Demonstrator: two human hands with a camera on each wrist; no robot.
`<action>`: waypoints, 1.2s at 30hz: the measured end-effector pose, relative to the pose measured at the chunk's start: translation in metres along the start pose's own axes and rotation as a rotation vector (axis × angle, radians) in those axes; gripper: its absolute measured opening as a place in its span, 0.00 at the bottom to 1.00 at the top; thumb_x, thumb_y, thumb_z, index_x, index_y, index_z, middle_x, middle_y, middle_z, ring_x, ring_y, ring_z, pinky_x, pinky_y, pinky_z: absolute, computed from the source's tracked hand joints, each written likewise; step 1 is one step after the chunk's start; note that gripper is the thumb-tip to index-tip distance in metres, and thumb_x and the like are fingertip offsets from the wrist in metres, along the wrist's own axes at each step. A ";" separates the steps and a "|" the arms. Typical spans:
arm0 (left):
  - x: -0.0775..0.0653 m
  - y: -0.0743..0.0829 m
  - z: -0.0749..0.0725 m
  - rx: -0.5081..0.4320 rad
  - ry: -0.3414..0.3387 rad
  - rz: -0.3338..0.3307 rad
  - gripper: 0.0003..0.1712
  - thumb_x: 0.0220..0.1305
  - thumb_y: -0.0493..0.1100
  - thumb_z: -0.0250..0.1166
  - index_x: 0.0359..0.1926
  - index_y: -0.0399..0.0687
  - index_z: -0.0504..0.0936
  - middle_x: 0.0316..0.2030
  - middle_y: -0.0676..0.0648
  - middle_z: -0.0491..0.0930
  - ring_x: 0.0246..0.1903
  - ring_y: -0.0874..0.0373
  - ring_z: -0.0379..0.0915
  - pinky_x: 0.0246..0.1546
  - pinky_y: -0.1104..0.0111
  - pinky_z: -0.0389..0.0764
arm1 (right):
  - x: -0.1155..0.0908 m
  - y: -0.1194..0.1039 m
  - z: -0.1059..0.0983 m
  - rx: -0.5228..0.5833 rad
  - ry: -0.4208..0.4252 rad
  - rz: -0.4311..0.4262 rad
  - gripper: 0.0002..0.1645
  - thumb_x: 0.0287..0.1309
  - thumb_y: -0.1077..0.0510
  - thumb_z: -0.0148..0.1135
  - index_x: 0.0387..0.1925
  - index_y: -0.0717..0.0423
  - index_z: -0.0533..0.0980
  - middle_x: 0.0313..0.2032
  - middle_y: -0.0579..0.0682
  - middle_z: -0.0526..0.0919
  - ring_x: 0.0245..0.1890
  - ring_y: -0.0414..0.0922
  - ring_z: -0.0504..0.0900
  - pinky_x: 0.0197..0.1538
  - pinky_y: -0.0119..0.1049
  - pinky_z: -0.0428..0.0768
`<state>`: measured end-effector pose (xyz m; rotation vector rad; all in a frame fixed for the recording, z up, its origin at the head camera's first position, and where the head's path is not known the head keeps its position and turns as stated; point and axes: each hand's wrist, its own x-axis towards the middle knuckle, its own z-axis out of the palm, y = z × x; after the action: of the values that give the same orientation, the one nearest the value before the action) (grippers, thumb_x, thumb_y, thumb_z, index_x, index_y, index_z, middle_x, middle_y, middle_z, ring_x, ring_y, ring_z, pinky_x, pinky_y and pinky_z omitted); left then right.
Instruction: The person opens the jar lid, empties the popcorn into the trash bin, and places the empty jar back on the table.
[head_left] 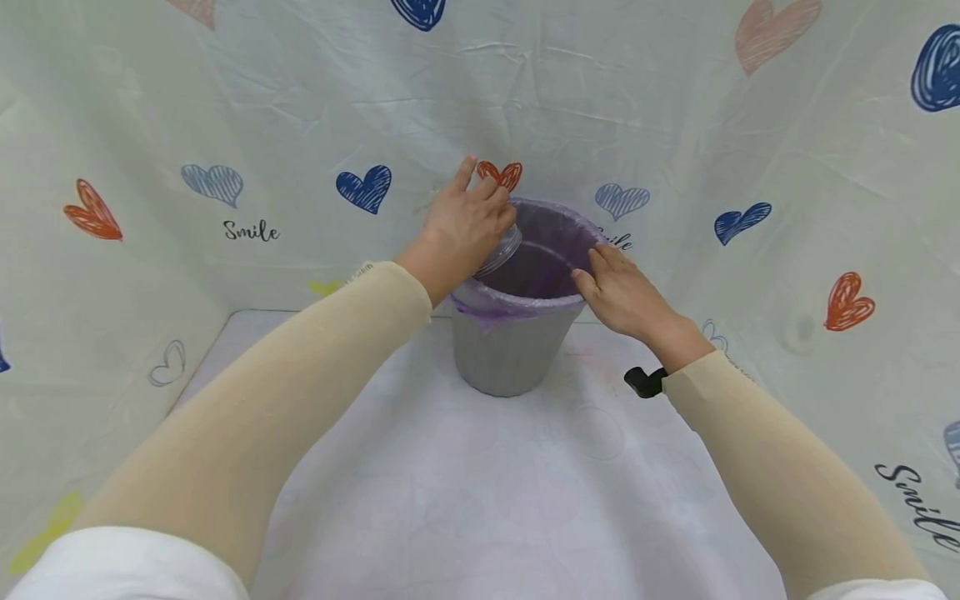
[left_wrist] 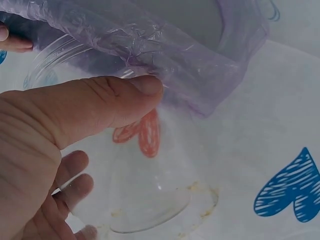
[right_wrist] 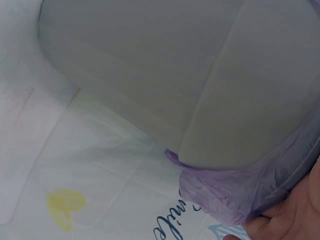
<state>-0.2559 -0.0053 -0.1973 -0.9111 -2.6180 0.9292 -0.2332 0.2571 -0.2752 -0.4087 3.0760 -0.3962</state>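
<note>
My left hand holds a clear plastic jar tipped over the left rim of a grey trash can. In the left wrist view, the jar's ridged mouth lies by the purple bag, and yellowish residue clings around its base. The thumb lies along the jar's near side, with other fingers showing beyond it. A thin purple trash bag lines the can and folds over its rim. My right hand grips the rim on the right side, fingers against the bag.
The can stands on a white-covered table, close to a pale curtain printed with hearts and "Smile". The curtain continues along both sides. A small black piece sticks out at the right wrist.
</note>
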 end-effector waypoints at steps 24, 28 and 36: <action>0.005 0.013 0.009 0.243 0.041 0.088 0.41 0.74 0.41 0.65 0.82 0.49 0.57 0.80 0.42 0.57 0.78 0.41 0.50 0.81 0.38 0.33 | -0.001 0.000 0.000 0.007 0.006 -0.006 0.46 0.83 0.40 0.31 0.81 0.72 0.44 0.83 0.67 0.41 0.84 0.63 0.36 0.84 0.58 0.40; 0.005 0.013 0.009 0.246 0.037 0.090 0.42 0.74 0.41 0.65 0.82 0.49 0.56 0.79 0.41 0.57 0.78 0.40 0.51 0.82 0.40 0.37 | -0.001 0.000 0.000 0.008 0.004 -0.002 0.46 0.83 0.40 0.32 0.81 0.72 0.44 0.83 0.67 0.41 0.85 0.63 0.36 0.84 0.58 0.40; 0.000 0.000 0.013 0.170 0.082 0.056 0.45 0.74 0.40 0.65 0.83 0.47 0.52 0.80 0.40 0.54 0.79 0.39 0.48 0.81 0.37 0.39 | -0.001 0.001 0.000 0.009 0.002 -0.001 0.46 0.83 0.40 0.32 0.82 0.72 0.44 0.84 0.67 0.40 0.85 0.63 0.36 0.84 0.58 0.40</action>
<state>-0.2610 -0.0114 -0.2076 -0.9606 -2.4139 1.0855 -0.2327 0.2580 -0.2758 -0.4099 3.0745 -0.4111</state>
